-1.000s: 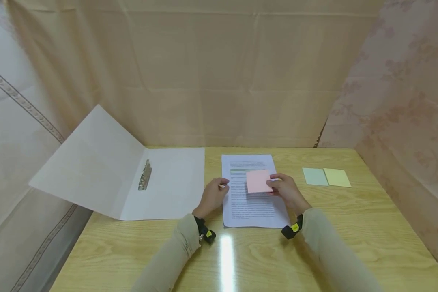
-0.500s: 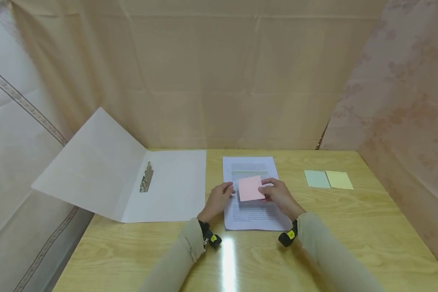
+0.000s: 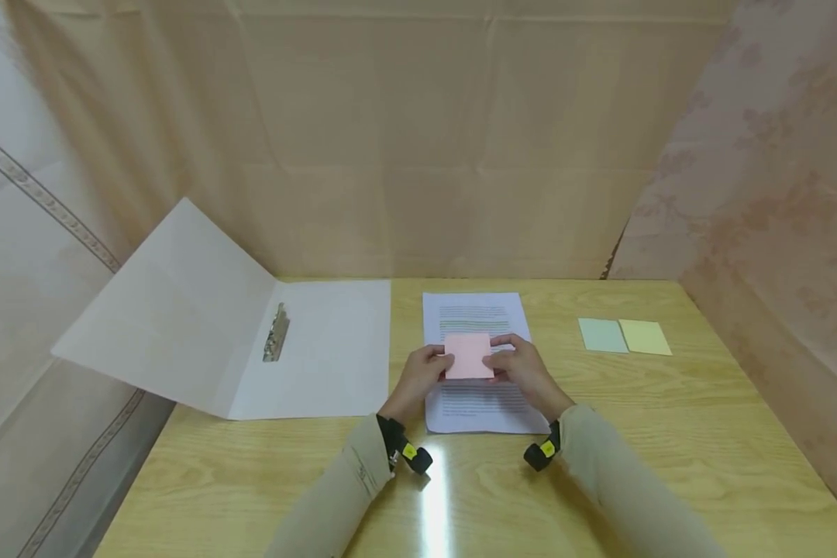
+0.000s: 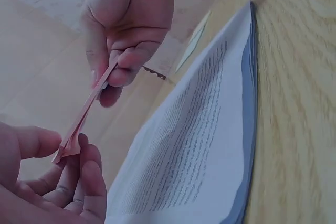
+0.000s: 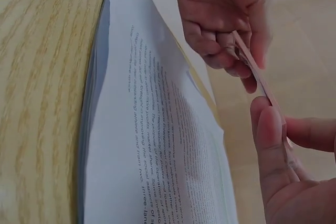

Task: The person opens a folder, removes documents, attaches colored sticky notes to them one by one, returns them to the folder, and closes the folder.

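Observation:
A pink sticky note pad [image 3: 468, 356] is held up over the middle of a printed paper stack [image 3: 460, 411]. My left hand [image 3: 418, 378] pinches its left edge between thumb and fingers, while my right hand [image 3: 526, 373] pinches the right edge. Seen edge-on in the left wrist view, the pad [image 4: 84, 111] is thin, and some of its sheets fan apart near the left fingertips. In the right wrist view the pad [image 5: 260, 74] spans between both hands, clear of the printed pages [image 5: 142, 129]. A line of green highlight runs across the upper text.
An open white folder [image 3: 335, 349] with a metal clip [image 3: 276, 335] lies to the left, its cover [image 3: 174, 310] raised at a slant. Right of the stack lie a light green sticky note pad [image 3: 603, 335] and a yellow one [image 3: 645, 338]. Cloth hangs behind the wooden table [image 3: 600, 465].
The right hand has brought the pink pad leftward across the stack. The left hand, previously beside it with nothing held, now pinches the pad's left edge.

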Available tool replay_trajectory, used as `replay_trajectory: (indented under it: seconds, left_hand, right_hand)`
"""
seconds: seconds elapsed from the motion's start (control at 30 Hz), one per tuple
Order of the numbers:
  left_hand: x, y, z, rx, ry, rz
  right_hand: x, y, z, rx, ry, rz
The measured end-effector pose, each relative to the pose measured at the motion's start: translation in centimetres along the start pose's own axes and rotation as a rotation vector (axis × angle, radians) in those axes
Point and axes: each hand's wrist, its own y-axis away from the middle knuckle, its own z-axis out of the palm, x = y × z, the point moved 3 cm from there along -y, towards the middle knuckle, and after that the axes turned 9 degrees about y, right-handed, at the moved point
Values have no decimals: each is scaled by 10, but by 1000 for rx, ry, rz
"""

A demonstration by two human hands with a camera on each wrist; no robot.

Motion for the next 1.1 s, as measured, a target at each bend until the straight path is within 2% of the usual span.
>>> replay_trajectory:
  seconds: [0.13,0.27,0.37,0.47,0.63,0.83,0.97,1.1]
  left_hand:
    - [-5,-2,2,2,65,-28]
    - [-4,-2,7,-41,129,-33]
    - [-3,-2,11,-76,193,-47]
    - [-4,-2,14,-98,238,-58]
    - [-5,1,15,-93,253,-45]
    - [-7,3,17,-102,260,5]
    - [-8,4,18,-108,256,18]
    - [-9,5,17,-118,249,-2]
  right_hand:
    - [-1,1,3,14,-13,-40]
    - [-4,1,5,32,37,-100]
    - [-6,2,8,47,131,-138]
    - [-8,3,9,84,296,-172]
    - [-13,7,12,122,531,-271]
    - [-19,13,19,107,718,-424]
    - [-19,16,23,96,769,-476]
    - [-19,18,25,106,784,-491]
